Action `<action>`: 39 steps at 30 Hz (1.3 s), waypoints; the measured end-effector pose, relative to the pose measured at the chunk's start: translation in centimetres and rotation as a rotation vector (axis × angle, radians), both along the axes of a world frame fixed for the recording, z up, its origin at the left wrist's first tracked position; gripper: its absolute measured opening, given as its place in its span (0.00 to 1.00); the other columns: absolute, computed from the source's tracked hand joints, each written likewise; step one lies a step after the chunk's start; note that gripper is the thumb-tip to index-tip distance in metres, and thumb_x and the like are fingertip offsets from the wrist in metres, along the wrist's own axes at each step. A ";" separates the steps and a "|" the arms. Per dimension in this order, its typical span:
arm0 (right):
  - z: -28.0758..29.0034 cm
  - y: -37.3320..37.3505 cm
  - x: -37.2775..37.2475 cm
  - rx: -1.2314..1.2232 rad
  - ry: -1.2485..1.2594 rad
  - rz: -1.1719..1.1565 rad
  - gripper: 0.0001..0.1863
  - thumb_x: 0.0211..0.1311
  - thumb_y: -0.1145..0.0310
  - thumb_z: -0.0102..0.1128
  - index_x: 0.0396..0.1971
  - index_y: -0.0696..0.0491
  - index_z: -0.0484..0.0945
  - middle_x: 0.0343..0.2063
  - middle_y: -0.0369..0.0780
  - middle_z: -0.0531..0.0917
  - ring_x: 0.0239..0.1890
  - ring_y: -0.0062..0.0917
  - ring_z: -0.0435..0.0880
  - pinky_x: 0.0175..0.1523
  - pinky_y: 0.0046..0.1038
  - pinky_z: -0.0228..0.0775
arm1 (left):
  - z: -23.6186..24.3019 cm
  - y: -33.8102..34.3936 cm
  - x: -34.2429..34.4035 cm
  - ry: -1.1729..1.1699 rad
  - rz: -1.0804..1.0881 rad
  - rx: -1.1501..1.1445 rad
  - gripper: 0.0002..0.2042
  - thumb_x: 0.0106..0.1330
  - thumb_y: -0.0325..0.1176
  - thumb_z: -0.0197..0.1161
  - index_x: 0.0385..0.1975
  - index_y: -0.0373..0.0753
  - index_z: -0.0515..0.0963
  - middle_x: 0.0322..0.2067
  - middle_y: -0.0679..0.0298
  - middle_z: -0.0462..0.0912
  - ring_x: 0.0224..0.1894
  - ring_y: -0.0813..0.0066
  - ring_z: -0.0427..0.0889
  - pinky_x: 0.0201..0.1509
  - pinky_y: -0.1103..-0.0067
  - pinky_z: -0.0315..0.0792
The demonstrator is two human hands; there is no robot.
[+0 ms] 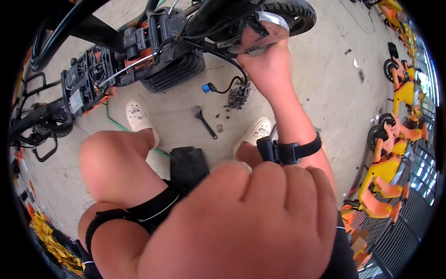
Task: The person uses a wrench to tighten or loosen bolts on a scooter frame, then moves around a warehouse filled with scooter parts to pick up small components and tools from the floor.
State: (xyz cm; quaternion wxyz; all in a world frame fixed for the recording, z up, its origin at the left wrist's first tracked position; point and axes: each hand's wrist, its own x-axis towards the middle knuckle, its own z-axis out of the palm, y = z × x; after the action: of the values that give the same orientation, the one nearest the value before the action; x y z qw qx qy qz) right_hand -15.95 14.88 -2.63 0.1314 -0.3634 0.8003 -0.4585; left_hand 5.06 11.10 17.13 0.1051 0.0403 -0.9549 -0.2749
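White frame label [76, 101] is unreadable; right grip [273, 60] clasps shiny metal disc [273, 31], whether left grip [251, 214] holds anything I cannot tell.

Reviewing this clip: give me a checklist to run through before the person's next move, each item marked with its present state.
1. Right hand at the rounded shiny part beside the wheel: ok.
2. Right-hand grip secure: cannot tell; fingertips are hidden.
3. Left hand at the work: not ok; it is curled, close to the camera.
4. Wrench in sight: ok, on the floor between the shoes.
5. Small parts gathered up: not ok; several lie loose near the wrench.
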 end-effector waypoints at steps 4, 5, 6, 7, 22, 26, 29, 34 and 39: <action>0.3 -0.6 0.9 0.035 0.033 -0.019 0.32 0.38 0.75 0.70 0.50 0.56 0.71 0.44 0.43 0.80 0.49 0.32 0.81 0.55 0.30 0.72 | 0.3 -0.1 0.9 0.120 0.002 -0.015 0.16 0.47 0.32 0.61 0.38 0.38 0.81 0.30 0.63 0.80 0.29 0.66 0.78 0.32 0.74 0.69; 0.3 -0.8 1.0 0.018 0.036 -0.005 0.32 0.38 0.75 0.70 0.50 0.56 0.72 0.45 0.44 0.80 0.50 0.33 0.81 0.55 0.30 0.72 | 0.3 0.0 1.0 0.140 0.008 -0.018 0.16 0.46 0.32 0.60 0.38 0.38 0.81 0.29 0.64 0.80 0.28 0.67 0.77 0.31 0.74 0.69; 0.4 -0.8 0.7 -0.005 0.045 -0.010 0.33 0.38 0.75 0.70 0.51 0.56 0.72 0.45 0.44 0.79 0.50 0.34 0.80 0.55 0.30 0.72 | 0.3 -0.2 1.0 0.158 0.003 -0.017 0.17 0.45 0.33 0.60 0.37 0.38 0.82 0.29 0.64 0.79 0.27 0.68 0.77 0.30 0.75 0.69; 0.5 -0.7 0.5 -0.028 0.053 -0.017 0.33 0.38 0.75 0.70 0.51 0.56 0.73 0.46 0.45 0.79 0.51 0.34 0.80 0.56 0.30 0.72 | 0.6 -0.1 1.0 0.175 -0.002 -0.026 0.17 0.44 0.33 0.60 0.36 0.38 0.82 0.29 0.65 0.79 0.27 0.69 0.77 0.29 0.76 0.68; 0.9 0.6 1.0 0.106 -0.057 -0.066 0.36 0.43 0.77 0.66 0.57 0.56 0.64 0.44 0.45 0.84 0.48 0.39 0.83 0.52 0.33 0.74 | 1.3 3.6 5.3 0.118 0.165 -0.152 0.10 0.47 0.36 0.64 0.28 0.42 0.76 0.30 0.67 0.78 0.34 0.72 0.77 0.43 0.72 0.75; 0.9 1.8 1.1 0.112 -0.078 -0.083 0.33 0.45 0.73 0.67 0.55 0.58 0.66 0.37 0.53 0.84 0.43 0.50 0.83 0.47 0.43 0.75 | -1.7 -1.7 0.2 -0.106 -0.156 -0.114 0.13 0.49 0.34 0.71 0.35 0.43 0.80 0.25 0.66 0.78 0.30 0.66 0.78 0.37 0.71 0.69; 1.9 2.5 1.2 0.199 -0.071 -0.120 0.27 0.47 0.70 0.67 0.48 0.58 0.69 0.35 0.52 0.84 0.41 0.50 0.83 0.46 0.44 0.75 | -8.1 -4.1 -1.4 -0.440 -0.039 -0.210 0.12 0.56 0.35 0.67 0.36 0.36 0.78 0.31 0.55 0.81 0.37 0.54 0.80 0.44 0.65 0.72; 2.2 3.9 1.8 0.251 -0.053 -0.122 0.25 0.49 0.67 0.69 0.46 0.57 0.70 0.34 0.52 0.84 0.40 0.49 0.83 0.44 0.44 0.75 | -12.9 -7.4 -1.4 -0.632 -0.001 0.034 0.11 0.61 0.38 0.64 0.33 0.34 0.79 0.32 0.53 0.82 0.38 0.51 0.81 0.43 0.63 0.75; 3.4 5.6 1.8 0.303 -0.009 -0.148 0.26 0.49 0.69 0.67 0.49 0.57 0.70 0.36 0.52 0.84 0.41 0.48 0.83 0.44 0.44 0.75 | -12.6 -7.3 -2.7 -0.599 0.026 -0.029 0.11 0.62 0.39 0.63 0.32 0.35 0.80 0.33 0.52 0.82 0.38 0.51 0.81 0.42 0.64 0.74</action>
State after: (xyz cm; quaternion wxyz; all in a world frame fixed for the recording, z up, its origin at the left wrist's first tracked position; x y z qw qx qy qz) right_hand -14.18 20.50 0.74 0.1542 -0.2775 0.8841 -0.3428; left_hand 2.35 3.78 4.52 -0.1774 0.1306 -0.9465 -0.2358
